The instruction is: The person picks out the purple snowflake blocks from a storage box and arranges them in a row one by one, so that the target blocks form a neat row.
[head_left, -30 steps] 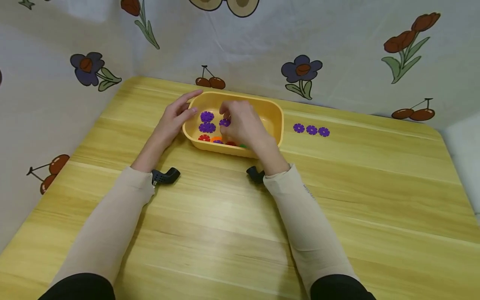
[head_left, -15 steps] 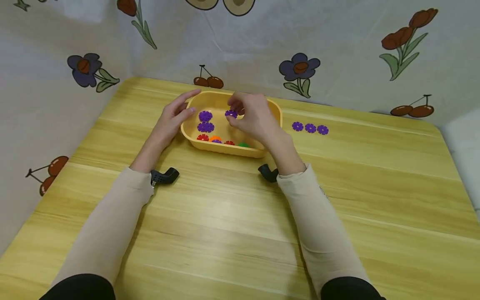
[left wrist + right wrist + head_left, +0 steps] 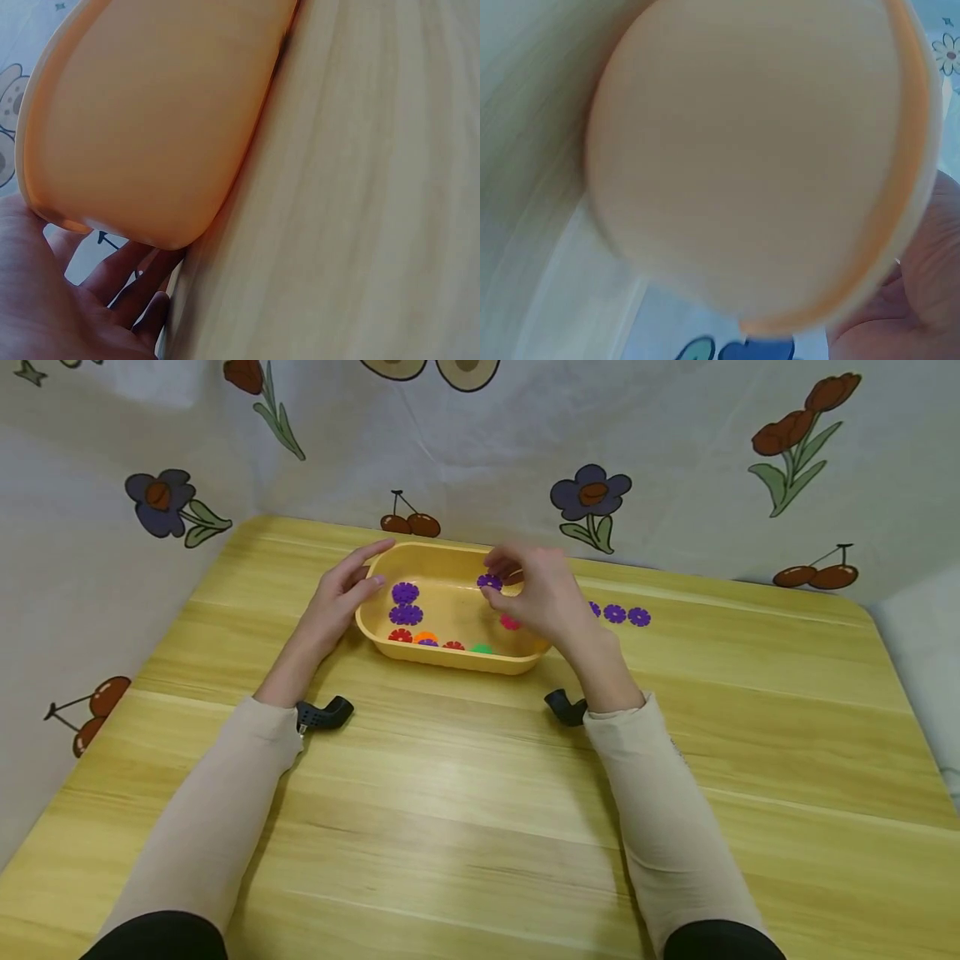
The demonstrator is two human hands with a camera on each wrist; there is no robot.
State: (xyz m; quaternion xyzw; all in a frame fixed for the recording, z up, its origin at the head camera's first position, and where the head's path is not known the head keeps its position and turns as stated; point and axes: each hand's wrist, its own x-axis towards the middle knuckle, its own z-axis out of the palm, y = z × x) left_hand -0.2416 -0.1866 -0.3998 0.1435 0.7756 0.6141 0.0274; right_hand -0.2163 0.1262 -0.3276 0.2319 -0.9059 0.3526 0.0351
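Note:
A yellow plastic basin [image 3: 457,662] stands at the back of the table. My left hand [image 3: 335,600] grips its left end, thumb over the rim and fingers against the outer wall; the left wrist view shows those fingers [image 3: 124,274] below the basin's curved side. Over the basin's right half, my right hand [image 3: 551,593] pinches a purple notched snowflake disc [image 3: 489,582] between thumb and fingers. Purple discs [image 3: 406,614] lie inside at the left. Along the near wall are a red disc [image 3: 401,636], an orange disc [image 3: 426,637] and a green disc [image 3: 482,649]. A pink disc [image 3: 510,622] lies below my right hand.
Three purple discs [image 3: 615,613] lie in a row on the wooden table [image 3: 450,793] right of the basin, the leftmost partly hidden by my right hand. A patterned cloth [image 3: 480,460] hangs behind the table. Black wrist devices [image 3: 327,714] stick out from both wrists.
My right hand has lifted the pinched purple disc and carried it rightward across the basin, uncovering the green and pink discs. My left hand stays at the basin's left end.

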